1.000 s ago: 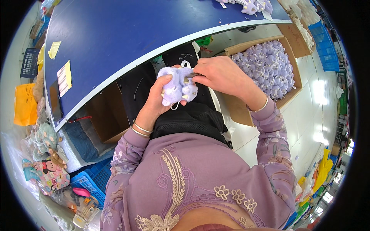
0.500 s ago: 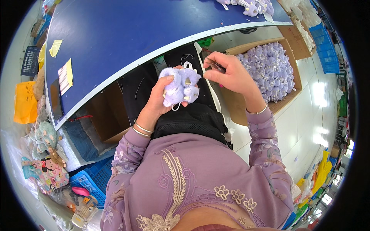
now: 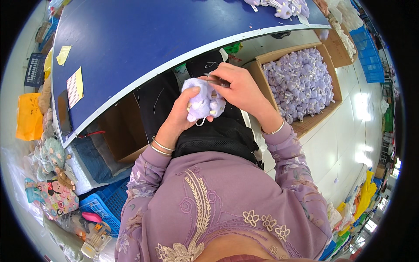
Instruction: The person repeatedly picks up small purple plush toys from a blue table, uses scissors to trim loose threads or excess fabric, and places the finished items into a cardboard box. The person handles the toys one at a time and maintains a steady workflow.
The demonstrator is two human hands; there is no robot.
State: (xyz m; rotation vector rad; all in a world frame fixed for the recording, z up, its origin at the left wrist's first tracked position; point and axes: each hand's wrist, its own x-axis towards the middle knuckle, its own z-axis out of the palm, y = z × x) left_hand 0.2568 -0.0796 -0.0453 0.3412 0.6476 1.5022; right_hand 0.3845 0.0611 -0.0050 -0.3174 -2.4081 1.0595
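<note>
Over my lap, my left hand is closed around a small bunch of fluffy lavender plush toys. My thumb presses on their near side, and a white loop hangs below them. My right hand is closed on small dark metal thread snips. The tips of the snips are at the top of the plush toys, where my fingers partly hide them.
A blue table with a white edge stretches in front of me. More lavender plush toys lie at its far right. On the right stands a cardboard box full of them. A blue crate sits at lower left.
My right hand has moved left and slightly down, bringing the snips to the plush toys. The left hand still holds the toys, tilted a little differently.
</note>
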